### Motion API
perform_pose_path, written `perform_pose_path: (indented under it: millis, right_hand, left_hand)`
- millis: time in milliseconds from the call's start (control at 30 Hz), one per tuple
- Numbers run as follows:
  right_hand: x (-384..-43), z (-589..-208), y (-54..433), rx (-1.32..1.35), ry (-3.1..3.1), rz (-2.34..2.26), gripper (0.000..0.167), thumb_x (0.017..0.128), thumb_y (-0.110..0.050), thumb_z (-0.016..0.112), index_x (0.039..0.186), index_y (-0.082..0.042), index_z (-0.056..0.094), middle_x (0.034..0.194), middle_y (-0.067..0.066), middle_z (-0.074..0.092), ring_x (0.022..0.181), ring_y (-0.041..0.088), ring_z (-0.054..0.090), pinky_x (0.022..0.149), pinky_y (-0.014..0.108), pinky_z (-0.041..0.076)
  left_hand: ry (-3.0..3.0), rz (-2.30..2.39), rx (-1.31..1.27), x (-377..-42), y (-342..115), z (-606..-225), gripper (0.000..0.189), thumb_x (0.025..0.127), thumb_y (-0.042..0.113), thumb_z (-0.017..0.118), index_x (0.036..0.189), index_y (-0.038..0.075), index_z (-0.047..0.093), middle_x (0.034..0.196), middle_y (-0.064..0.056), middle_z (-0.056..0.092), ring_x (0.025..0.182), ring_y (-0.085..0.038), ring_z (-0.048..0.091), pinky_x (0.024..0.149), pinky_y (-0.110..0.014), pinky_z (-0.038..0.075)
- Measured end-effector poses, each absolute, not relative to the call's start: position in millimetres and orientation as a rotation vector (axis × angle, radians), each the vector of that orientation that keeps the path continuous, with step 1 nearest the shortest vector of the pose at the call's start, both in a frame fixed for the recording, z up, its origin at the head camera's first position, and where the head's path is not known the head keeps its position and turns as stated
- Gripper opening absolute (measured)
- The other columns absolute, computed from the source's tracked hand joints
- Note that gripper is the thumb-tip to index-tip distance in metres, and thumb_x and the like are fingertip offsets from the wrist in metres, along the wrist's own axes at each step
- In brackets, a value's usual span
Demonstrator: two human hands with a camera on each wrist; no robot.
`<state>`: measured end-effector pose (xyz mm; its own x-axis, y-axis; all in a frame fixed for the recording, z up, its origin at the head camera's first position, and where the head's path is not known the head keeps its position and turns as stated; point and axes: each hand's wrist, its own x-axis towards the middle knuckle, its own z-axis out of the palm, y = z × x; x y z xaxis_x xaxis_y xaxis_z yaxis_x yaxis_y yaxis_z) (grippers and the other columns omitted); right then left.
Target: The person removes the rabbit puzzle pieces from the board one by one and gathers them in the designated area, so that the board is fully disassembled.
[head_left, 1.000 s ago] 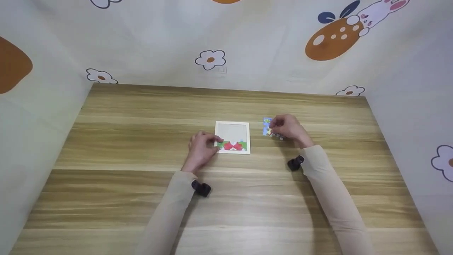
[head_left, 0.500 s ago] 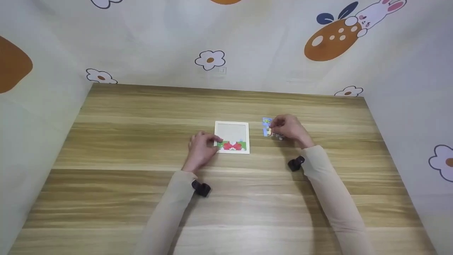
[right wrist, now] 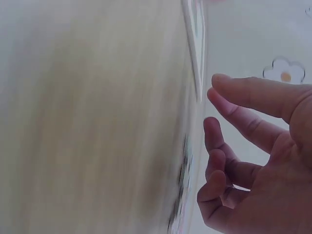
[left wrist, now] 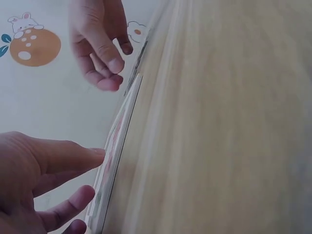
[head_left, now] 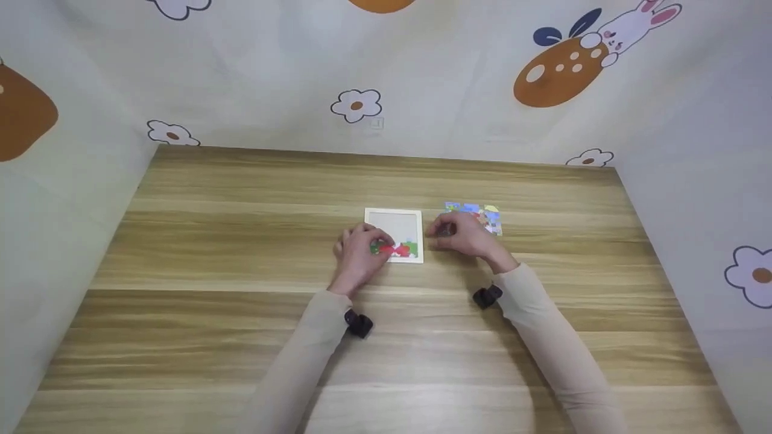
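Observation:
A small white-framed puzzle tray (head_left: 420,220) lies on the table, with red and green jigsaw pieces (head_left: 405,249) along its near edge. My left hand (head_left: 360,250) is over the tray's left side, its fingertips at the red pieces; in the left wrist view its thumb and fingers stand apart with nothing between them. My right hand (head_left: 467,236) hovers just right of the tray. No piece shows between its bent fingers and thumb in the right wrist view. Behind it lies a group of blue and multicoloured jigsaw pieces (head_left: 493,218), partly hidden by the hand.
The wood-grain table (head_left: 241,241) is bordered at the back and sides by pale walls (head_left: 271,72) printed with flowers and a rabbit. A black wrist camera (head_left: 360,324) sits on the left wrist, another camera (head_left: 487,296) on the right.
My right hand has come left and nearer, off the loose pieces, uncovering more of them. My left hand has shifted right, further over the tray. The view has tilted slightly.

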<state>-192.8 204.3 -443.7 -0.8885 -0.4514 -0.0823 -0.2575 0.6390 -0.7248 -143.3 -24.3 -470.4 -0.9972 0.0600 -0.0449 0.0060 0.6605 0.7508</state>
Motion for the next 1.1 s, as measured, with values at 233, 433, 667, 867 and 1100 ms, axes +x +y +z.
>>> perform_pose_path:
  millis: [233, 433, 667, 867, 1100]
  right_hand:
    - [-187.4, -444.5, 182.8, -0.622, 2.489, -1.140, 0.021, 0.079, 0.007, 0.068, 0.099, 0.004, 0.069, 0.097, 0.013, 0.067, 0.092, 0.024, 0.060, 0.086, 0.037, 0.045]
    - [-184.7, -444.1, 173.0, -0.565, 2.472, -1.118, 0.028, 0.078, 0.005, 0.068, 0.106, 0.006, 0.067, 0.098, 0.015, 0.066, 0.091, 0.025, 0.059, 0.082, 0.034, 0.046]
    - [-183.3, -446.7, 162.9, -0.508, 2.496, -1.053, 0.030, 0.075, 0.004, 0.074, 0.103, 0.003, 0.061, 0.092, 0.010, 0.058, 0.085, 0.023, 0.053, 0.077, 0.034, 0.044]
    - [-182.6, -448.6, 159.6, -0.564, 2.511, -1.053, 0.034, 0.073, 0.008, 0.073, 0.100, 0.000, 0.055, 0.087, 0.008, 0.053, 0.076, 0.019, 0.048, 0.066, 0.030, 0.040]
    - [-181.6, -451.1, 162.9, -0.588, 2.493, -1.144, 0.029, 0.077, 0.009, 0.069, 0.099, -0.001, 0.054, 0.089, 0.010, 0.058, 0.077, 0.019, 0.051, 0.067, 0.030, 0.041]
  left_hand:
    - [2.748, 1.266, 0.092, -148.4, -26.6, -472.1, 0.017, 0.079, 0.013, 0.077, 0.094, 0.021, 0.075, 0.123, -0.001, 0.054, 0.119, -0.030, 0.035, 0.094, -0.051, 0.020]
    - [2.718, 1.269, 0.099, -150.4, -29.1, -472.6, 0.017, 0.079, 0.012, 0.076, 0.094, 0.020, 0.076, 0.122, -0.001, 0.054, 0.120, -0.030, 0.034, 0.093, -0.051, 0.020]
    - [2.705, 1.296, 0.087, -150.5, -29.5, -474.2, 0.018, 0.078, 0.011, 0.077, 0.094, 0.020, 0.076, 0.120, 0.000, 0.054, 0.120, -0.030, 0.034, 0.094, -0.050, 0.019]
    - [2.693, 1.302, 0.070, -149.9, -30.5, -474.2, 0.018, 0.077, 0.011, 0.076, 0.093, 0.020, 0.075, 0.121, 0.000, 0.054, 0.122, -0.030, 0.032, 0.096, -0.050, 0.017]
    - [2.694, 1.311, 0.068, -149.3, -30.8, -473.9, 0.016, 0.077, 0.012, 0.076, 0.091, 0.020, 0.075, 0.124, -0.002, 0.053, 0.122, -0.030, 0.031, 0.097, -0.050, 0.015]
